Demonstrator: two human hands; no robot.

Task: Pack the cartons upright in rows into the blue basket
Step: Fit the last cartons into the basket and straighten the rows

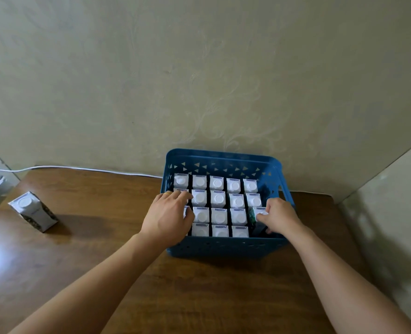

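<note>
Two bare forearms reaching in from the near edge of the wooden table (199, 297). Left hand (167, 219) spread flat, fingers relaxed, resting on carton tops at the left side of the blue basket (223, 247), clasping nothing. Right hand (280, 216) curled round a green-sided carton (256, 214) in the third row, at the right end, upright. Inside, packed cartons (219, 200) upright in four rows: about nineteen white caps countable, some hidden under the hands. One spare carton (33, 210) on the table, well apart to the left. One white cable (79, 168) along the far wall.
</note>
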